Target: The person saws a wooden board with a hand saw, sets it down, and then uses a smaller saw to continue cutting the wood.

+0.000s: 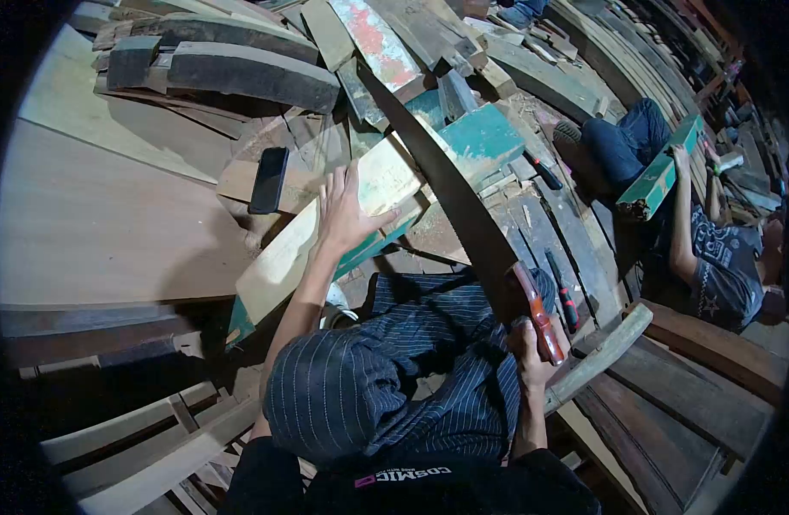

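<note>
A long handsaw (pixel 459 197) with a reddish-brown wooden handle lies diagonally across the view, its dark blade reaching over a thick beam (pixel 278 262) with a pale top and green-painted parts. The saw's handle is in my right hand (pixel 536 350), whose fingers are wrapped round it. My left hand (pixel 344 209) rests on the beam's pale face, left of the blade, fingers spread and thumb apart. A black phone (pixel 268 180) lies on wood beyond my left forearm.
A co-worker (pixel 712 249) sits at the right, holding a green piece of wood (pixel 665 172). Tools with red-and-black handles (pixel 562 292) lie on boards right of the saw. Curved timber (pixel 240 73) is stacked at the upper left, beside a wide panel (pixel 111 223).
</note>
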A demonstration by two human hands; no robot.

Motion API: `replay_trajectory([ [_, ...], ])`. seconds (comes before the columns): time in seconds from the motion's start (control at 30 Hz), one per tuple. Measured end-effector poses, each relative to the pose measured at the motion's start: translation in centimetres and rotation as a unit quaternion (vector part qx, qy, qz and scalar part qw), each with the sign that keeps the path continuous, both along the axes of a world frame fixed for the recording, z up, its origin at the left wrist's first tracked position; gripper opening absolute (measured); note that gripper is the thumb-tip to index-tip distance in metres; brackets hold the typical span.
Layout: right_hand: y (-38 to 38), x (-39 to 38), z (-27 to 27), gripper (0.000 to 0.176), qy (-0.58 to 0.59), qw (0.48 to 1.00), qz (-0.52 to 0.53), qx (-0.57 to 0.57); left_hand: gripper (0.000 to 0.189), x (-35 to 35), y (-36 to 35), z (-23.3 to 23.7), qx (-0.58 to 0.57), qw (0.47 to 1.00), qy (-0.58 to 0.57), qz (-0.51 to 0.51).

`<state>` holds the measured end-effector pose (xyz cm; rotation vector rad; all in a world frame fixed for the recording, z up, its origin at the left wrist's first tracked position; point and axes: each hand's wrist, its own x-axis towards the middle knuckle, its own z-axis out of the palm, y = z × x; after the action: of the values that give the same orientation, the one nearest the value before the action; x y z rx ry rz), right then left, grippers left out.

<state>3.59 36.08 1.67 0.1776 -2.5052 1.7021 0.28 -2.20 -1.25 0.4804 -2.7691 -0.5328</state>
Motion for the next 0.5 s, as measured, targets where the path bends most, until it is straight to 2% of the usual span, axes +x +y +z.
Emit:
replay_trajectory([
  [0.13, 0.8, 0.8, 2.0, 0.017, 0.020, 0.998, 0.046, 0.030, 0.113, 1.6, 2.1, 1.6, 0.020, 0.999, -0.013, -0.036],
  [0.17, -0.1, 1.0, 3.7, 0.017, -0.008, 0.998, 0.049, -0.023, 0.113, 1.8, 2.4, 1.6, 0.005, 0.999, -0.019, -0.039],
  [0.27, -1.0, 1.0, 4.3, 0.018, 0.096, 0.992, 0.045, 0.068, 0.113, 1.8, 2.6, 1.5, -0.010, 0.999, -0.017, -0.043],
  [0.3, -1.6, 1.2, 5.4, 0.018, 0.086, 0.991, 0.047, 0.095, 0.114, 1.6, 2.5, 1.3, -0.015, 0.999, -0.006, -0.042],
  [0.4, -4.4, 1.9, 3.8, 0.020, 0.074, 0.996, 0.046, 0.027, 0.113, 1.6, 2.4, 0.8, -0.021, 0.999, 0.015, -0.026],
  [0.43, -5.3, 1.9, 3.7, 0.022, 0.144, 0.985, 0.064, 0.071, 0.112, 1.5, 2.3, 0.7, -0.013, 1.000, 0.014, -0.017],
  [0.5, -6.3, 1.6, 3.6, 0.022, 0.174, 0.976, 0.100, 0.080, 0.109, 1.3, 2.1, 1.3, 0.009, 0.999, 0.028, -0.015],
])
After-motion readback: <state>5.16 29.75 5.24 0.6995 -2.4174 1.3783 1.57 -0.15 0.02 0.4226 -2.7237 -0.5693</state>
